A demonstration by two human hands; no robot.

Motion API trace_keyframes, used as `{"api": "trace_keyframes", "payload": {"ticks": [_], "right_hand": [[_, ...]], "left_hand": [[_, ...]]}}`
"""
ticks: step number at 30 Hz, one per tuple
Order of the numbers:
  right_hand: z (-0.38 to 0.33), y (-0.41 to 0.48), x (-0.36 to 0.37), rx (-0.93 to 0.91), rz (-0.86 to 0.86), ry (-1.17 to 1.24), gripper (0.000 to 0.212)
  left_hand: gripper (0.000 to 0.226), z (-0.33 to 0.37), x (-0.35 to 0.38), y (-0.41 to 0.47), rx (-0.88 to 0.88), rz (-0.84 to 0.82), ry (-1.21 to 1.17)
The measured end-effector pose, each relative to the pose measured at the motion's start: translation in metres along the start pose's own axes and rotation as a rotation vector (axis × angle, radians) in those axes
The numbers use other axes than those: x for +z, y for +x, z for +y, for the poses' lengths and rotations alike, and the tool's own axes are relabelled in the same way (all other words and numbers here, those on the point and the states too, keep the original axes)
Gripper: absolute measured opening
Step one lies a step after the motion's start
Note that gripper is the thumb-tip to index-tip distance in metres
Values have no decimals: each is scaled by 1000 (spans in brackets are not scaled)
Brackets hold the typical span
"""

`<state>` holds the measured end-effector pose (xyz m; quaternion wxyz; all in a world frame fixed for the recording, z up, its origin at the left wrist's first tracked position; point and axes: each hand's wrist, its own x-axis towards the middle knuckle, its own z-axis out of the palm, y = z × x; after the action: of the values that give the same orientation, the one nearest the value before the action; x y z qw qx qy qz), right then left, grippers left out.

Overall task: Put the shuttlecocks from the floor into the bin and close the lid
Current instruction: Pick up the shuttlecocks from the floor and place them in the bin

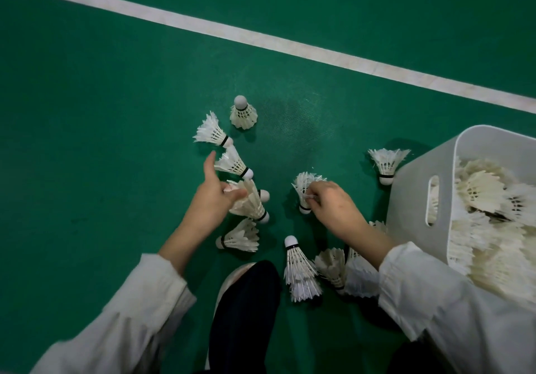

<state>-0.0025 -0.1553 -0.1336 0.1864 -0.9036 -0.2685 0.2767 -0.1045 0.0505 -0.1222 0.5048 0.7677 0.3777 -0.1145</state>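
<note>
A: Centre-left of frame, left hand [216,196]: thumb and lower fingers curled round two or more held shuttlecocks [250,203], feathers at the palm, corks toward lower right. Forefinger [209,161] out straight, aimed at upper left

B: Nearest loose one to that finger?

A: Loose shuttlecock [233,164] just above the hand, just right of the fingertip; touching or not, cannot tell. Long axis slanting: feather skirt upper left, cork lower right. Skirt end nearer the finger, so probably a reach for the feathers

B: Right side?

A: Right hand [330,204] at frame centre, fingertips pinching the feather skirt of the pinched shuttlecock [304,189]. Cork pointing down-frame, on or just off the green floor [116,112]; cannot tell which. Remaining fingers loosely curled

B: Bin?

A: Bin [417,194] at right edge, directly right of the right hand and near it. Open-topped, already heaped with white feathers. No lid in view. Well apart from the left hand, right hand lying between

B: Judging by that: short sideways carry for the right hand, long cross-frame trip for the left. Plenty left on the floor too: lone upright one [243,112] above, cluster [301,272] at lower centre, stray shuttlecock [387,163] just left of the bin wall. Gathering unfinished, lid step not yet near
</note>
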Motion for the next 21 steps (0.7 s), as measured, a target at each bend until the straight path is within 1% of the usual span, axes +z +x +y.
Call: {"api": "trace_keyframes", "payload": {"ticks": [1, 2, 3, 4, 6, 8, 10, 14, 18, 21], "right_hand": [[0, 0, -1, -1, 5, -3, 13], [0, 1, -2, -2, 14, -3, 13], [0, 0, -3, -3, 22, -1, 12], [1, 1, -4, -5, 30, 0, 12], [1, 1, -6, -9, 42, 1, 13], [0, 1, -9, -22, 54, -1, 14], [-1, 1, -14, -41, 69, -13, 15], [-3, 0, -32, -97, 98, -66, 15], [-7, -4, -68, -189, 101, -149, 14], [-5, -12, -108, -259, 137, -191, 17]], "left_hand": [[92, 4, -1, 8, -10, -2, 34], [93, 9, -2, 16, -28, 1, 53], [90, 12, -2, 25, -59, 1, 62], [81, 15, -3, 33, -89, -12, 75], [57, 17, -3, 44, -129, -49, 115], [36, 15, -2, 49, -128, -50, 142], [28, 16, -1, 46, -82, -20, 176], [24, 27, -1, 31, 41, 20, 209], [16, 58, 0, 6, 225, -20, 358], [15, 96, 2, -14, 367, -58, 408]]}}
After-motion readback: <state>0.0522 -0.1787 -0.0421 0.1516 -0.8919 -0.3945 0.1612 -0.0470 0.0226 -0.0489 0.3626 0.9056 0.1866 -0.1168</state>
